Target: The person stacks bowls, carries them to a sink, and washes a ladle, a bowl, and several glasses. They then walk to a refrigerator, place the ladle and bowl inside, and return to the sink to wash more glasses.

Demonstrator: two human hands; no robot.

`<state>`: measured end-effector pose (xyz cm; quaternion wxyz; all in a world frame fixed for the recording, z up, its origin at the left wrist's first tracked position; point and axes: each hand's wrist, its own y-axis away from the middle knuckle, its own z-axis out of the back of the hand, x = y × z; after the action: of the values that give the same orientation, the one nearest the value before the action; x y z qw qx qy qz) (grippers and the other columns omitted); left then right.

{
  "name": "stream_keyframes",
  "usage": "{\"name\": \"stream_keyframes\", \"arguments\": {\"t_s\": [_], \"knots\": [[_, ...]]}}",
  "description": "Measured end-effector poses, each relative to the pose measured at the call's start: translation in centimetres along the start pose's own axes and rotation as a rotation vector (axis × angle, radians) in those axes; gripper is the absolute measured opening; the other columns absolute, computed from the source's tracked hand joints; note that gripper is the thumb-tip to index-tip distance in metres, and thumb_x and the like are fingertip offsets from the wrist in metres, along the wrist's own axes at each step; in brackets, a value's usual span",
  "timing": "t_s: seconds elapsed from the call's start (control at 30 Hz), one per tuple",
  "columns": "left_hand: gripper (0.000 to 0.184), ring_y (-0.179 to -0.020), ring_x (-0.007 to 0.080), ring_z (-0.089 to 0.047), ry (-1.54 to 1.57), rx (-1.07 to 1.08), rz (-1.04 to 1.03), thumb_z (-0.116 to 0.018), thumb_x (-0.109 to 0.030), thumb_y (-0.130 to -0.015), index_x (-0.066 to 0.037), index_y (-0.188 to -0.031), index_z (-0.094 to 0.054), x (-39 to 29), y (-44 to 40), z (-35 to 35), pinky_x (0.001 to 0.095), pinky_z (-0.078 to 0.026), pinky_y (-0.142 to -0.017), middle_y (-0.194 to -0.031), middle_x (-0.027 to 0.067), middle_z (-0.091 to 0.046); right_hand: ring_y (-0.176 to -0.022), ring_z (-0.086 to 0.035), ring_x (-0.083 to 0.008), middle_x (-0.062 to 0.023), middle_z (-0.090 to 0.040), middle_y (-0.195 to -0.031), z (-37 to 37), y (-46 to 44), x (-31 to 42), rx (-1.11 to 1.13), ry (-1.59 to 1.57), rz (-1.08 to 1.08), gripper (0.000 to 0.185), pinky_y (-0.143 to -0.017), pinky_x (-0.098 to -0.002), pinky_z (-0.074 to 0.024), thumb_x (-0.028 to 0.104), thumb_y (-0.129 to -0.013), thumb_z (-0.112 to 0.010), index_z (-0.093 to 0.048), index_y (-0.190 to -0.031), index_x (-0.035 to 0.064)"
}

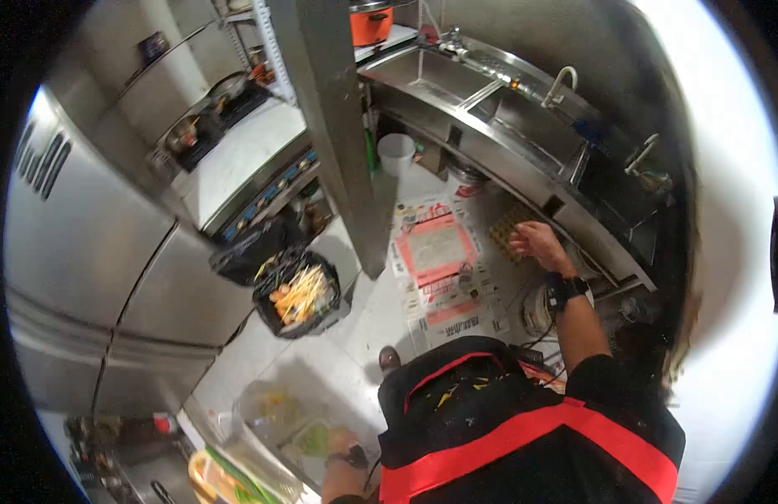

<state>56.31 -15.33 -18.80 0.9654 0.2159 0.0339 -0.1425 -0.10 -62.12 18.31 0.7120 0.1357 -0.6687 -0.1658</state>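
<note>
At seven o'clock pale greens [311, 439] lie just beside my blurred left fingers [342, 438], whose grip I cannot tell, while at three o'clock a dimpled tray [505, 228] shows just behind my empty, loosely curled, partly open right fingers [527, 237].

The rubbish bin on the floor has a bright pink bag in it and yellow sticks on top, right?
Not quite: the bag is black, not pink, as the head view shows. The rest is right: the rubbish bin is on the floor, with yellow sticks on top.
</note>
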Motion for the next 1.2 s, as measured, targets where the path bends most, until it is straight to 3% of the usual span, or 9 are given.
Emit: {"name": "stream_keyframes", "arguments": {"t_s": [0.03,0.1,0.13,0.17,0.33,0.5,0.83,0.97,1.2], "knots": [[0.030,-0.110,0.0309,-0.057,-0.226,-0.153,0.204,-0.065,-0.031,-0.078,-0.015,-0.102,-0.069,3.2,-2.7,0.8,0.0444,-0.047,-0.089,-0.115,0.0130,-0.063,-0.080,-0.066,-0.0186,-0.0103,-0.065,-0.098,0.8,-0.2,0.1,-0.113,-0.027,-0.030,0.031,-0.069,-0.0319,-0.0542,0.023,-0.097,-0.053,-0.054,-0.116,-0.0014],[0.019,-0.093,0.0260,-0.064,-0.064,-0.283,0.022,-0.055,-0.022,-0.088,-0.008,-0.093,-0.068,9.9,-9.0,8.6,0.0403,-0.052,-0.079,-0.099,0.0116,-0.068,-0.080,-0.066,-0.0187,-0.0116,-0.064,-0.099,3.7,-1.8,0.0,-0.194,-0.038,-0.086,0.031,-0.069,-0.0322,-0.0546,0.022,-0.097,-0.053,-0.052,-0.116,-0.0019],[0.028,-0.094,0.0332,-0.063,0.063,-0.247,-0.076,-0.059,-0.030,-0.087,-0.007,-0.099,-0.067,14.3,-15.1,7.9,0.0446,-0.051,-0.081,-0.100,0.0169,-0.067,-0.080,-0.066,-0.0188,-0.0123,-0.064,-0.100,4.8,-2.4,-0.4,-0.236,-0.039,-0.121,0.031,-0.069,-0.0324,-0.0547,0.021,-0.097,-0.053,-0.051,-0.117,-0.0022],[0.036,-0.101,0.0374,-0.061,0.503,-0.052,0.486,-0.063,-0.036,-0.083,-0.010,-0.108,-0.064,11.2,-19.9,18.0,0.0479,-0.050,-0.086,-0.104,0.0194,-0.065,-0.080,-0.066,-0.0190,-0.0129,-0.064,-0.100,5.8,-3.2,-0.8,-0.273,-0.040,-0.133,0.030,-0.069,-0.0321,-0.0547,0.021,-0.097,-0.054,-0.052,-0.115,-0.0023],[0.039,-0.095,0.0380,-0.064,0.620,-0.087,0.126,-0.062,-0.024,-0.083,-0.005,-0.117,-0.060,4.0,-41.7,35.3,0.0447,-0.051,-0.084,-0.100,0.0224,-0.067,-0.082,-0.066,-0.0205,-0.0137,-0.064,-0.101,11.6,-8.4,-3.5,-0.333,-0.107,-0.164,0.032,-0.066,-0.0326,-0.0551,0.025,-0.094,-0.060,-0.053,-0.111,-0.0008],[0.035,-0.096,0.0342,-0.064,0.864,-0.115,-0.322,-0.060,-0.016,-0.084,-0.004,-0.117,-0.060,-7.8,-58.7,42.8,0.0404,-0.050,-0.085,-0.104,0.0206,-0.066,-0.084,-0.067,-0.0223,-0.0153,-0.065,-0.105,16.8,-18.4,-2.0,-0.354,-0.085,-0.116,0.032,-0.068,-0.0322,-0.0556,0.027,-0.093,-0.062,-0.055,-0.111,0.0016],[0.033,-0.094,0.0363,-0.061,0.672,-0.183,-0.409,-0.059,-0.020,-0.085,-0.007,-0.115,-0.060,-14.0,-79.4,59.9,0.0442,-0.049,-0.083,-0.100,0.0183,-0.062,-0.084,-0.067,-0.0171,-0.0107,-0.066,-0.102,22.6,-39.1,10.5,-0.364,0.122,-0.039,0.037,-0.068,-0.0304,-0.0525,0.021,-0.093,-0.058,-0.055,-0.123,-0.0009],[0.035,-0.085,0.0332,-0.062,0.463,-0.432,-0.519,-0.063,-0.014,-0.083,-0.007,-0.117,-0.059,-16.3,-88.3,67.3,0.0413,-0.051,-0.076,-0.097,0.0175,-0.061,-0.086,-0.067,-0.0276,-0.0161,-0.067,-0.103,23.8,-44.0,13.2,-0.480,0.701,0.292,0.043,-0.074,-0.0362,-0.0533,0.018,-0.086,-0.063,-0.055,-0.125,0.0020],[0.054,-0.112,0.0385,-0.052,0.291,-0.539,-0.536,-0.071,-0.018,-0.075,-0.009,-0.126,-0.055,-22.3,-104.6,77.5,0.0437,-0.048,-0.091,-0.125,0.0221,-0.051,-0.117,-0.050,-0.0382,-0.0232,-0.050,-0.126,24.2,-51.0,18.2,-0.478,0.948,0.351,0.058,-0.100,-0.0412,-0.0423,0.020,-0.081,-0.069,-0.049,-0.134,0.0067]]}}
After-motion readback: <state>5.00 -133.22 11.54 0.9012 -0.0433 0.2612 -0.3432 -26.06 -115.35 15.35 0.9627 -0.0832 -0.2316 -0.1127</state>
